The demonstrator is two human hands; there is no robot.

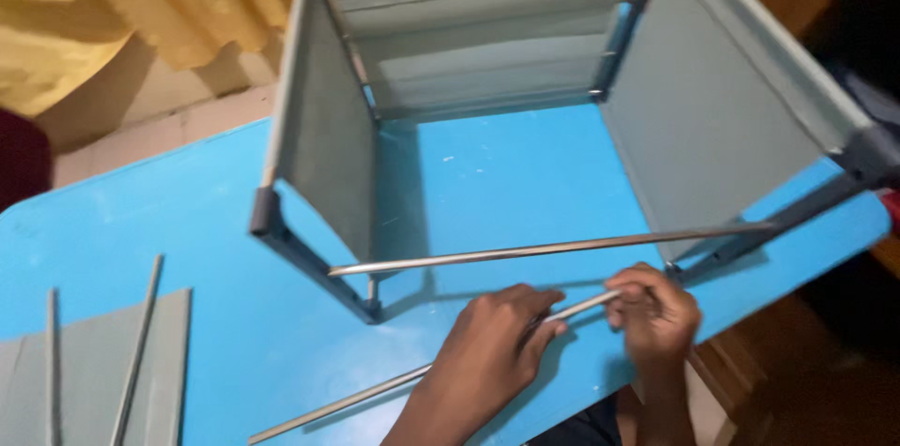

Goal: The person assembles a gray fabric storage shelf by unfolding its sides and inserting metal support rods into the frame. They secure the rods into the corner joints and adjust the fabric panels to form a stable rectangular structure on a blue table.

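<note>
Both hands hold one thin metal rod [412, 378] that lies on the blue table [216, 221]. The left hand [492, 343] is closed on the rod near its middle, and the right hand [656, 315] pinches its end, at about 5 o'clock in the view.

The fabric rack [487, 61] lies on its side at 12 o'clock, with its open side toward the person. Its grey panels already stand in the frame, and a second rod [553, 247] spans the front opening, just above the hands. So the frame looks partly assembled, in my judgement, but not finished: the held rod is not yet fixed to anything.

At 8 o'clock a loose grey panel [89, 371] rests flat, with two spare rods [136, 352] on it. These parts are still unused.

Inside the rack there is nothing; only the table shows through it.
</note>
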